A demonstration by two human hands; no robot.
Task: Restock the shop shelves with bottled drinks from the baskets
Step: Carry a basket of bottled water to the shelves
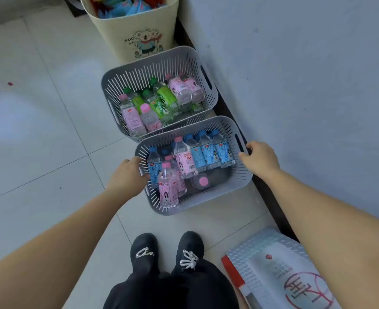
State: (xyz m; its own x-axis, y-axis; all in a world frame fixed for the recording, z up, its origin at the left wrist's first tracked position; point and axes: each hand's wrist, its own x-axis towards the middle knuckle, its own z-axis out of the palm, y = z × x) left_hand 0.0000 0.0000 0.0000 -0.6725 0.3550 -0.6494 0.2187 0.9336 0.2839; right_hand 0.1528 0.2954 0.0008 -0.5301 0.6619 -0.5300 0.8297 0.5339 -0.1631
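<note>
- The near basket (244, 177) sits by the right wall, its far rim overlapping the far basket (153, 68). I cannot tell whether it rests on the floor (50, 152) or is lifted.
- The left hand (126, 175) grips its left rim and the right hand (261, 160) grips its right rim by the handle slot. The hands are well apart.
- Blue and pink bottles (208, 152) lie jumbled inside it.
- Green and pink bottles (164, 97) fill the far basket, which is untouched.
- A cream bin (126, 30) of packets stands beyond.
- No shelves are in view.
- Restocking looks barely begun: both baskets still hold many bottles, and carrying this one to the shelves likely comes next.
</note>
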